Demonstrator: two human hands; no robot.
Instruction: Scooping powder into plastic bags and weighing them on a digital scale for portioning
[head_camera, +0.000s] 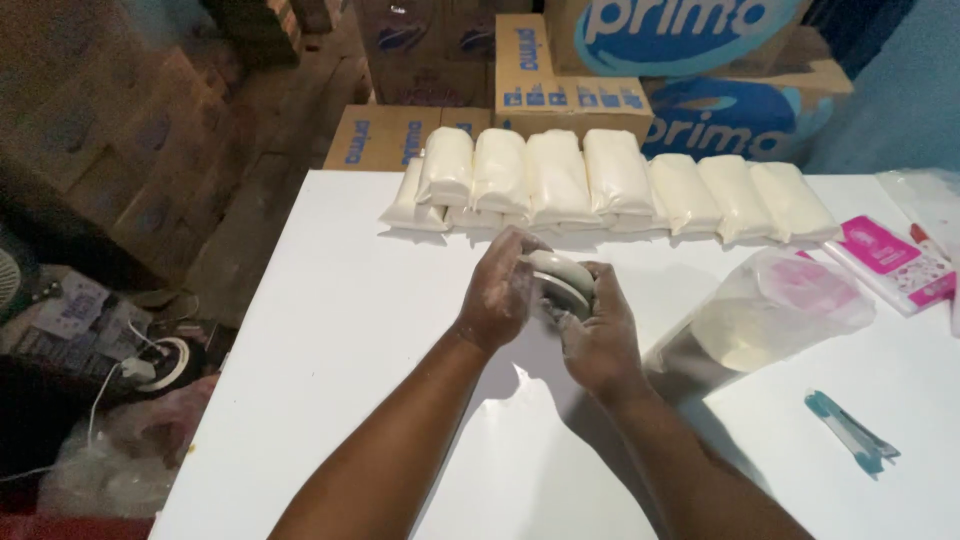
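Above the white table (330, 330), left hand (497, 292) and right hand (598, 340) (both floury) clasp a tape roll (562, 280).

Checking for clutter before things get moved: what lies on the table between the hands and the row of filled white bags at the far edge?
In the head view, nothing: bare white table separates both hands from the row of filled white bags.

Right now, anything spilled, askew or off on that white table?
Nothing spilled or damaged. Both hands look dusted with white powder while gripping a roll of tape. The filled white bags sit in a neat row, left ones stacked double. The clear plastic bag lies on its side, contents apparently inside.
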